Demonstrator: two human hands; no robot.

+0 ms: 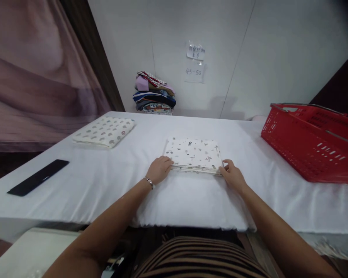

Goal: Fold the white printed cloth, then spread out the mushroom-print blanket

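Note:
A white folded cloth (pixel 195 154) with small grey and dark prints lies flat in front of me, its folded layers showing along the near edge. My left hand (pixel 160 169) grips its near left corner, fingers closed, a silver bracelet on the wrist. At the near right corner, my right hand (pixel 232 174) pinches the cloth between thumb and fingers. The undersides of the fingers are partly hidden by the fabric.
Another folded cloth (pixel 104 132) with grey prints lies at the back left, behind a flat black object (pixel 39 177). On the right stands a red plastic basket (pixel 295 150). A stack of folded textiles (pixel 154 94) rises beyond the far edge of the white-covered table (pixel 104 181).

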